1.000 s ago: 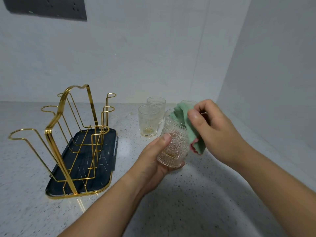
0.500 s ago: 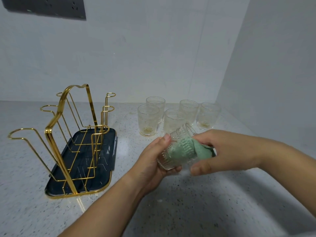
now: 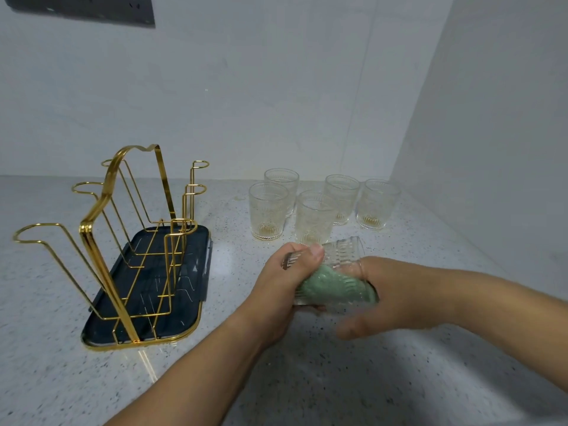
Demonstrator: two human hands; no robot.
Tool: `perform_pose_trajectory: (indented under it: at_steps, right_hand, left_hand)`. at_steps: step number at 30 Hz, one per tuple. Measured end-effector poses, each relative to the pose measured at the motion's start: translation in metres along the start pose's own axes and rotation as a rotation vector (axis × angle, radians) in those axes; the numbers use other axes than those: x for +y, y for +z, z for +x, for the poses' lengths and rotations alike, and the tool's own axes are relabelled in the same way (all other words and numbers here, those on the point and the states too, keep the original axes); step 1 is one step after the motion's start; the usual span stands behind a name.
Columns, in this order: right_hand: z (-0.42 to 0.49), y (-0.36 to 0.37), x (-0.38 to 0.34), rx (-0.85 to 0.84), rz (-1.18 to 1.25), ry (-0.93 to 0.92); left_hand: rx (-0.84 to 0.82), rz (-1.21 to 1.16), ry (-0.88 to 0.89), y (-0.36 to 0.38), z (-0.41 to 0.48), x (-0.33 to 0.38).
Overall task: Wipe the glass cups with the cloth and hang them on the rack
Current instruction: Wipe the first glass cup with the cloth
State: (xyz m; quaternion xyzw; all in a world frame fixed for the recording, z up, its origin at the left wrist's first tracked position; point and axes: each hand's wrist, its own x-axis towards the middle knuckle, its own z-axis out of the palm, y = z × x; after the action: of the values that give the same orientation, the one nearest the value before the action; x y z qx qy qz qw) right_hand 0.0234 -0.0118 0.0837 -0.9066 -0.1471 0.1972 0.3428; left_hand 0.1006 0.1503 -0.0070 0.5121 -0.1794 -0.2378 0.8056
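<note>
Wiping under way; none hung.
Left hand (image 3: 276, 290) grips one cup (image 3: 341, 253), right hand (image 3: 390, 296) grasps cloth (image 3: 332, 284) inside it; five cups (image 3: 313, 216) wait mid-frame; rack (image 3: 123, 241) at left is bare.

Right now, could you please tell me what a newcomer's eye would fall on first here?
The hands at centre front: the left hand grips a ribbed glass cup tilted on its side, while the right hand pushes a green cloth into it. To the left stands a gold wire rack on a dark tray, bare of cups; five more cups stand upright behind the hands on the speckled counter.
</note>
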Motion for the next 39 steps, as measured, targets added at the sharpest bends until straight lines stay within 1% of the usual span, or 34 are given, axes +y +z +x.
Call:
perform_pose_trajectory:
  at_steps: [2, 3, 4, 5, 8, 9, 11, 12, 13, 14, 15, 16, 18, 20, 22, 24, 26, 28, 29, 30, 32, 33, 34, 36, 37, 38, 39]
  right_hand:
    - [0.003, 0.004, 0.006, 0.046, 0.342, 0.013]
    - [0.004, 0.007, 0.008, 0.057, 0.47, 0.012]
    - [0.006, 0.011, 0.011, 0.078, 0.494, -0.003]
    - [0.008, 0.016, 0.013, 0.126, 0.415, -0.025]
    - [0.012, 0.027, 0.018, 0.272, 0.033, -0.073]
    - [0.013, 0.026, 0.02, 0.284, -0.121, -0.101]
    - [0.013, 0.024, 0.022, 0.244, -0.483, -0.172]
    - [0.013, 0.024, 0.023, 0.236, -0.586, -0.19]
    - [0.013, 0.024, 0.022, 0.249, -0.596, -0.193]
    - [0.012, 0.025, 0.022, 0.282, -0.522, -0.192]
    - [0.01, 0.024, 0.021, 0.332, -0.377, -0.188]
    - [0.007, 0.022, 0.02, 0.368, -0.179, -0.16]
    - [0.003, 0.019, 0.018, 0.456, 0.203, -0.026]
    - [0.003, 0.02, 0.023, 0.526, 0.459, 0.161]
    - [0.006, 0.028, 0.018, 0.547, 0.604, 0.238]
    - [0.01, 0.035, 0.014, 0.516, 0.607, 0.239]
    - [0.01, 0.037, 0.008, 0.496, 0.511, 0.172]
    - [0.009, 0.039, 0.001, 0.429, 0.352, -0.026]
    - [0.01, 0.04, 0.001, 0.403, 0.188, -0.117]
    - [0.013, 0.039, 0.003, 0.397, -0.041, -0.18]
    - [0.016, 0.031, 0.01, 0.399, -0.586, -0.283]
    - [0.018, 0.026, 0.015, 0.409, -0.767, -0.332]
    - [0.018, 0.02, 0.018, 0.406, -0.851, -0.358]
    - [0.018, 0.012, 0.019, 0.433, -0.921, -0.375]
    - [0.019, 0.011, 0.019, 0.421, -0.892, -0.358]
    - [0.018, 0.011, 0.018, 0.389, -0.806, -0.328]
    - [0.018, 0.011, 0.018, 0.356, -0.618, -0.285]
  left_hand:
    - [0.023, 0.033, 0.076, 0.001, -0.001, 0.001]
    - [0.028, 0.042, 0.088, 0.001, -0.002, 0.001]
    - [0.029, 0.045, 0.078, 0.001, -0.003, 0.002]
    - [0.031, 0.045, 0.053, 0.0, -0.002, 0.002]
    - [0.027, 0.012, -0.081, -0.001, -0.003, 0.005]
    - [0.009, 0.014, -0.133, -0.002, -0.002, 0.005]
    - [-0.048, 0.017, -0.213, -0.002, -0.003, 0.007]
    - [-0.075, 0.001, -0.249, -0.001, -0.003, 0.008]
    - [-0.095, -0.014, -0.274, 0.0, -0.003, 0.011]
    - [-0.111, -0.023, -0.28, -0.001, -0.003, 0.012]
    - [-0.136, -0.029, -0.271, -0.001, -0.003, 0.012]
    - [-0.164, -0.034, -0.25, -0.001, -0.004, 0.013]
    - [-0.188, 0.038, -0.176, 0.0, -0.006, 0.01]
    - [-0.137, 0.233, -0.061, 0.002, -0.011, 0.005]
    - [-0.1, 0.35, 0.056, 0.006, -0.014, 0.002]
    - [-0.047, 0.333, 0.117, 0.005, -0.013, 0.001]
    - [0.007, 0.224, 0.108, 0.005, -0.011, 0.002]
    - [0.047, 0.115, -0.003, 0.002, -0.007, -0.001]
    - [0.052, 0.067, -0.079, 0.002, -0.006, 0.0]
    - [0.049, 0.017, -0.14, 0.002, -0.005, 0.0]
    - [0.037, -0.072, -0.212, 0.0, -0.004, 0.003]
    - [0.026, -0.092, -0.234, -0.001, -0.004, 0.005]
    - [0.001, -0.102, -0.255, -0.002, -0.003, 0.007]
    - [-0.078, -0.119, -0.298, -0.002, -0.003, 0.011]
    - [-0.113, -0.114, -0.302, -0.003, -0.003, 0.011]
    - [-0.151, -0.11, -0.294, -0.004, -0.003, 0.01]
    - [-0.184, -0.103, -0.276, -0.004, -0.003, 0.01]
